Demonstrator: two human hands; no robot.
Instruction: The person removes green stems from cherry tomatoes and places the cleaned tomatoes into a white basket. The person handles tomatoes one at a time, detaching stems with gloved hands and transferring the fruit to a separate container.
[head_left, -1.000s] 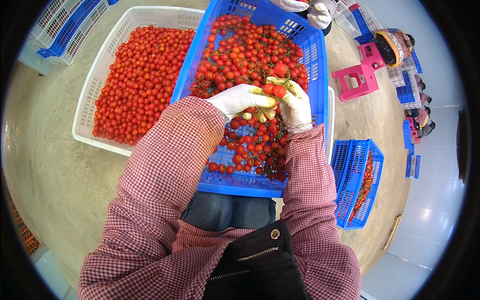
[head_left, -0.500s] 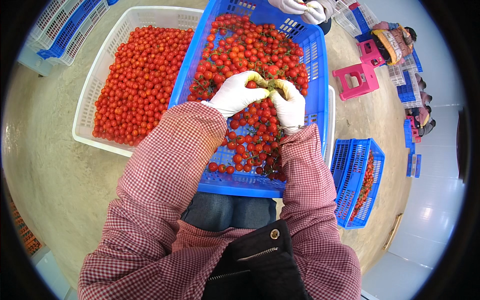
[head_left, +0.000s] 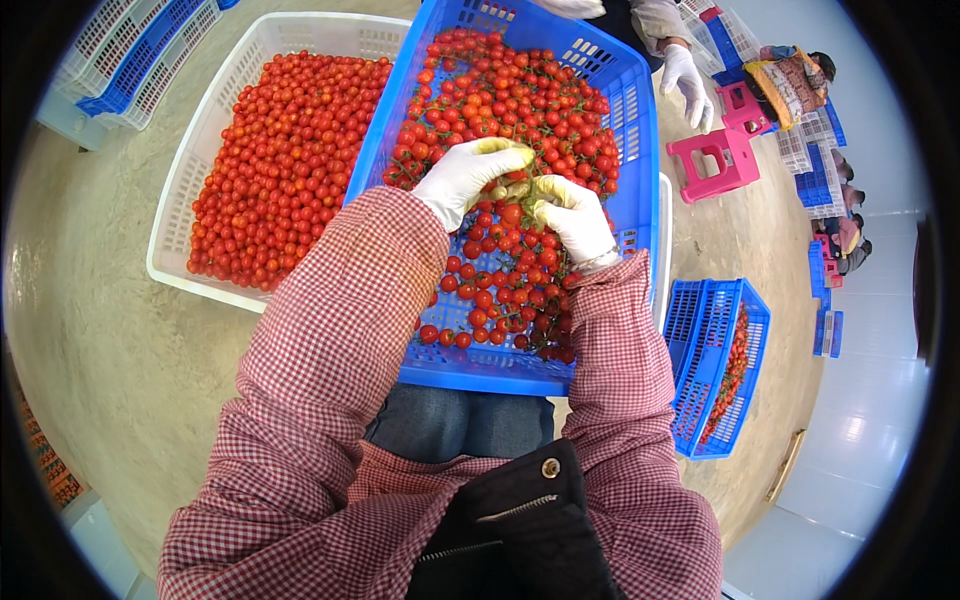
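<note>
Your yellow-stained fingertips arch forward on the left hand and curl inward on the right hand, the two sets close together; whether either pinches a stem or fruit, I cannot tell; one red tomato sits just below them; under and around your hands lie the stemmed tomatoes, in the blue crate before your knees; to its left, the white crate holds loose tomatoes; past the far right corner hangs a co-worker's gloved hand; you seem to be picking fruit off stems; next calls, I judge, for steadying the stem and twisting gently, without squeezing.
</note>
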